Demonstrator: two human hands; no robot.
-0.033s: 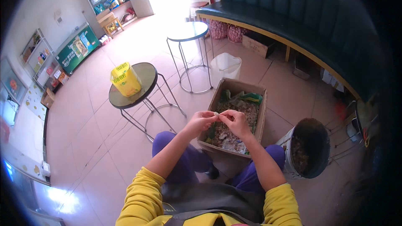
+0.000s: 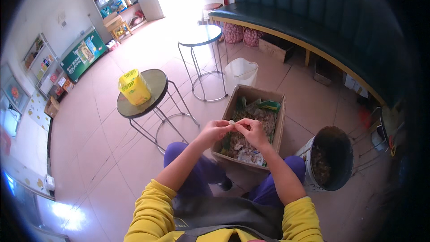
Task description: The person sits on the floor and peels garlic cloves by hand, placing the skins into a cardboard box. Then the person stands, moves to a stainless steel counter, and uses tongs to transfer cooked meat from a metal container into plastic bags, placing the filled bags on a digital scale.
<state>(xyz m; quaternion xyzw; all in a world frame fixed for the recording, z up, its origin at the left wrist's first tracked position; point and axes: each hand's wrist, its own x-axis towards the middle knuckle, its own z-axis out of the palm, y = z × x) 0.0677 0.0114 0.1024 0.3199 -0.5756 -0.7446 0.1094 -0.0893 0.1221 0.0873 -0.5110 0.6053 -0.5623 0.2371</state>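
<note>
Over an open cardboard box, my two hands meet fingertip to fingertip. My left hand pinches a small whitish garlic clove between thumb and fingers. From the other side, the closed fingertips of my right hand press against the same clove. Inside the box below lies a loose heap of pale brown, papery peelings with scraps of green and white plastic. Part of the box's near left side is hidden by my hand and knee.
A yellow plastic package stands on a round stool at the left; a second stool is behind. A white bin is beyond the box, a dark-lined bucket at its right. Mesh bags lie under the green bench.
</note>
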